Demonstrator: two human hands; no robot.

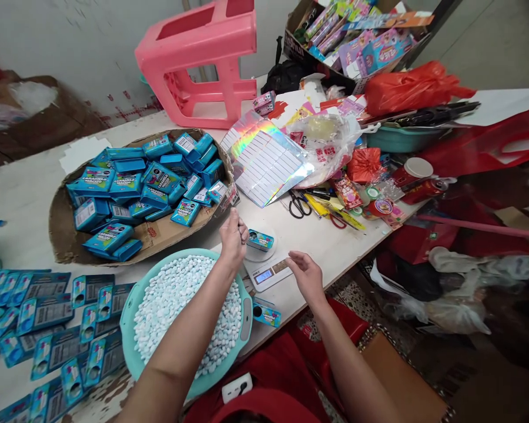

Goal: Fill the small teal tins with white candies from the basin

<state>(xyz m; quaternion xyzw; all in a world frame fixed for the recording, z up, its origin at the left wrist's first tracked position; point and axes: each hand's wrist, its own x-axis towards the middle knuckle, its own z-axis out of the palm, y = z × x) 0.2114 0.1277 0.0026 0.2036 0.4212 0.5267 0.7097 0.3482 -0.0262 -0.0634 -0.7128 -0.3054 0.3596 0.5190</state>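
My left hand [233, 238] is closed, knuckles up, just left of a small blue candy tin [260, 239]; whatever its fingers hold, if anything, is hidden. That tin rests on the round pan of a white digital scale [264, 276], whose display is lit. At the scale's right edge, my right hand [307, 275] is partly curled with its fingers apart and nothing visible in them. Below my left forearm, a teal basin [127, 320] is full of small white candies [171, 294]. Another blue tin [267, 314] lies between the basin and the table's front edge.
A cut cardboard tray [158, 235] of blue tins sits behind the basin. More tins [57, 311] stand in rows at left. Holographic label sheets [264, 155], black scissors [298, 204] and a pink stool [198, 59] are farther back. A white power socket [237, 388] is near my lap.
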